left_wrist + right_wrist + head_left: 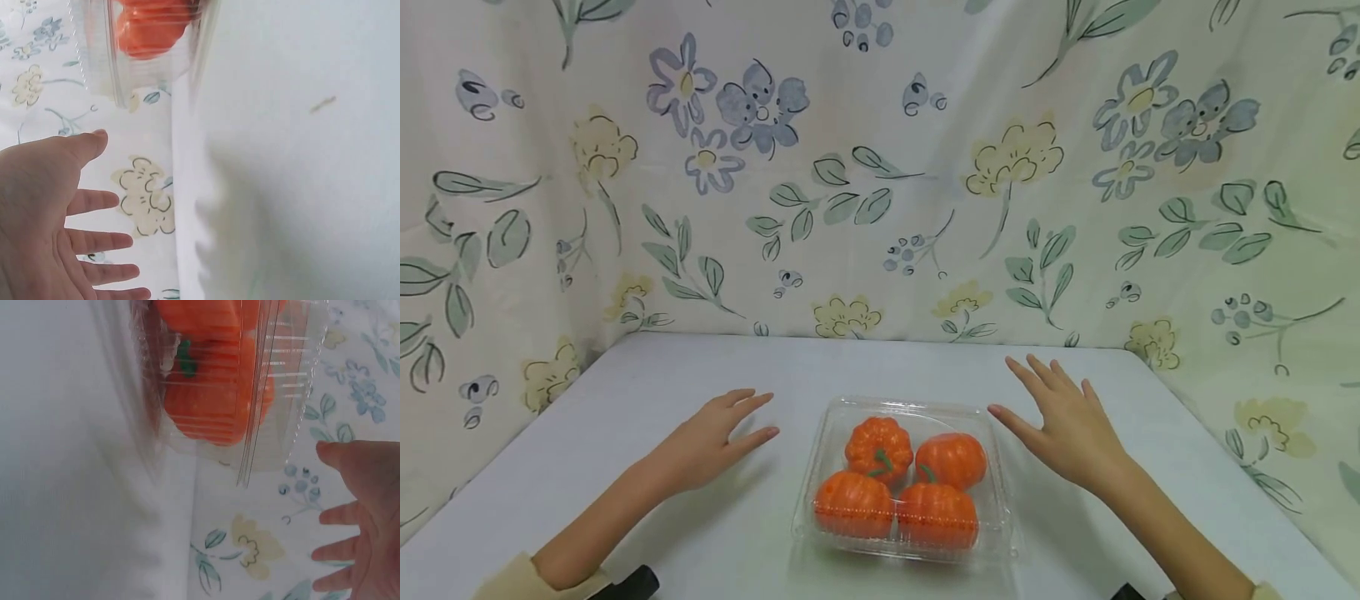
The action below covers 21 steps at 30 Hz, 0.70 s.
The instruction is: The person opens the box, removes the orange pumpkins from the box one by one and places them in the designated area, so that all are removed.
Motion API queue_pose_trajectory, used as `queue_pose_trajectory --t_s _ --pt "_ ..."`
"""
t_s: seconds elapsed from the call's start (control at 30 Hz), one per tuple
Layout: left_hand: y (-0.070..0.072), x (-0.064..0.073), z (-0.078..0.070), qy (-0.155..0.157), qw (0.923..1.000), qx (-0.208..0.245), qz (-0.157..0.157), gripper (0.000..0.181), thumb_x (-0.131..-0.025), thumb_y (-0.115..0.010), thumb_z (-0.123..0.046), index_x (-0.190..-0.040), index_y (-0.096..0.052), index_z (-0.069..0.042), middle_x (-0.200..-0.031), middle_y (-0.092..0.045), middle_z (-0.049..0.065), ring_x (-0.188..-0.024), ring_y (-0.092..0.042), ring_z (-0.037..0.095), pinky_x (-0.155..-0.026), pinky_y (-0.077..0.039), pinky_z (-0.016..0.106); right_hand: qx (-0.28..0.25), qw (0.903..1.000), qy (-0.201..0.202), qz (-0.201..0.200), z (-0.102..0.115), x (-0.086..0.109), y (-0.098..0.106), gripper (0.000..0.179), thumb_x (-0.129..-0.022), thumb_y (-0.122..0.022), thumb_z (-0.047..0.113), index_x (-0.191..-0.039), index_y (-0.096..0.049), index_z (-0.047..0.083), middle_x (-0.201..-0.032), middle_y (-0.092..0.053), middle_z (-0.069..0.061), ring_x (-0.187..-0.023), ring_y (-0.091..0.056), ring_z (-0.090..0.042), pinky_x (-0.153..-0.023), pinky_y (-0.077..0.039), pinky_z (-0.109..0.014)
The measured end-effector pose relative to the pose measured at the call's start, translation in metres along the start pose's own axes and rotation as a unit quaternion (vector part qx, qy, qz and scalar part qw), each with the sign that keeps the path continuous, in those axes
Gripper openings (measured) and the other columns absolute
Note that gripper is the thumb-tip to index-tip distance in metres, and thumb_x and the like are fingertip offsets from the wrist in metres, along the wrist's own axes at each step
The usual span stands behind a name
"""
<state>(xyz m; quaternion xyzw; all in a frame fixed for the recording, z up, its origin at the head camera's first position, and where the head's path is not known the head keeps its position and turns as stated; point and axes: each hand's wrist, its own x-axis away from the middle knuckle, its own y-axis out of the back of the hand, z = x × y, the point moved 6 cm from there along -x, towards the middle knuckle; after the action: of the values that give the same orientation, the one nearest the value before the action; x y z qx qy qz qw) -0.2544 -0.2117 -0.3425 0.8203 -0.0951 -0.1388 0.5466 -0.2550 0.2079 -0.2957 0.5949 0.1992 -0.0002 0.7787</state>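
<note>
A clear plastic clamshell box stands on the table between my two hands, its lid down. Inside it sit several small orange pumpkins, some showing green stems. To the left of the box, my left hand hovers with fingers extended and holds nothing. On the other side my right hand is raised, fingers spread, apart from the box. In the left wrist view one end of the box shows beyond the thumb. The right wrist view catches the opposite end, with an orange pumpkin behind the ribbed plastic.
The white table reaches back to a floral cloth hanging behind it and along the sides. A small mark shows on the white surface in the left wrist view. Dark wrist gear sits by the left sleeve.
</note>
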Motion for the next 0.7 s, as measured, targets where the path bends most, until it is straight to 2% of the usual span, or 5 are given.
queue_pose_trajectory --t_s 0.17,0.33,0.5,0.6,0.7 --pt "-0.009 0.005 -0.012 -0.023 0.9986 0.045 -0.011 0.065 -0.105 -0.058 -0.054 -0.151 -0.058 -0.008 -0.151 -0.056 0.022 -0.140 -0.051 0.048 -0.110 -0.045 0.069 -0.009 0.9991 0.037 -0.019 0.021 0.006 0.001 0.074 -0.098 -0.070 0.051 -0.158 -0.049 0.012 -0.159 -0.049 -0.024 -0.147 -0.041 -0.055 -0.113 -0.026 -0.083" --pt "-0.012 0.009 -0.021 -0.043 0.9941 0.096 -0.026 0.056 -0.106 -0.061 -0.046 -0.147 -0.062 -0.008 -0.144 -0.063 0.015 -0.136 -0.057 0.042 -0.106 -0.051 0.063 -0.032 0.9973 0.060 -0.026 0.037 0.012 -0.001 0.074 -0.098 -0.072 0.046 -0.159 -0.047 0.012 -0.158 -0.052 -0.022 -0.147 -0.043 -0.052 -0.114 -0.030 -0.079" --pt "-0.016 0.014 -0.027 -0.039 0.9866 0.158 -0.004 0.051 -0.104 -0.066 -0.042 -0.142 -0.065 -0.008 -0.141 -0.066 0.012 -0.130 -0.061 0.039 -0.096 -0.061 0.052 -0.054 0.9952 0.077 -0.027 0.052 0.015 -0.004 0.072 -0.098 -0.073 0.044 -0.158 -0.049 0.012 -0.157 -0.054 -0.018 -0.148 -0.044 -0.049 -0.117 -0.031 -0.075" --pt "-0.019 0.017 -0.029 -0.035 0.9768 0.210 0.024 0.046 -0.104 -0.067 -0.036 -0.140 -0.066 -0.006 -0.140 -0.067 0.015 -0.124 -0.065 0.037 -0.092 -0.063 0.042 -0.058 0.9947 0.083 -0.022 0.061 0.017 -0.007 0.071 -0.098 -0.073 0.045 -0.158 -0.050 0.013 -0.156 -0.055 -0.017 -0.147 -0.045 -0.048 -0.118 -0.031 -0.073" --pt "-0.024 0.019 -0.030 -0.034 0.9553 0.286 0.067 0.042 -0.106 -0.065 -0.028 -0.137 -0.065 0.000 -0.136 -0.067 0.019 -0.114 -0.069 0.033 -0.088 -0.064 0.034 -0.063 0.9938 0.090 -0.018 0.072 0.019 -0.009 0.070 -0.097 -0.074 0.045 -0.157 -0.052 0.015 -0.155 -0.056 -0.015 -0.148 -0.046 -0.046 -0.119 -0.032 -0.071"
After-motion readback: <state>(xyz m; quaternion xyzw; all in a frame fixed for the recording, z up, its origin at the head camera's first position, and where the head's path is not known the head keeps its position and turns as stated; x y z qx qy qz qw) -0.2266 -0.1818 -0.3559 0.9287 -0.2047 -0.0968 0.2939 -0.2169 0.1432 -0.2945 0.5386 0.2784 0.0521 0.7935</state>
